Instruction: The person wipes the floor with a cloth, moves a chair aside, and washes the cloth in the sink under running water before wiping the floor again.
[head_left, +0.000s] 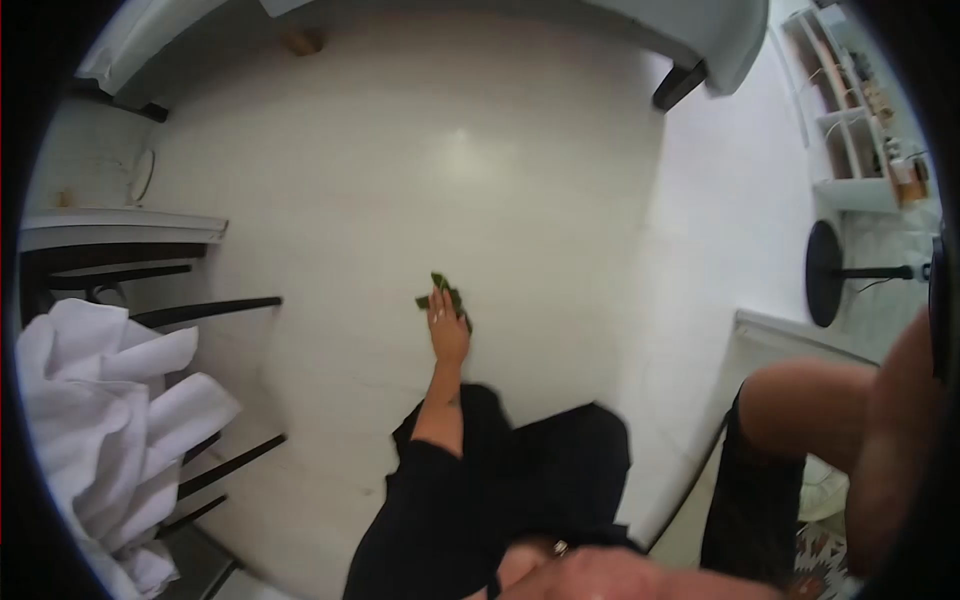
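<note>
On the pale floor [540,220], a small crumpled green cloth [438,280] lies beneath my left hand [448,325]. The fingers of this hand point away from me and hold the cloth against the floor, with green edges showing on both sides. A ring shows on one finger. My left arm reaches down past my black clothing. Blurred skin fills part of the bottom edge, but my right hand cannot be made out there.
White fabric [90,400] is heaped at the left by dark legs of furniture. Another person's bent leg [810,410] is close on the right. Behind it are a round black base [824,273] and white shelves [850,130]. Grey furniture [700,35] borders the top.
</note>
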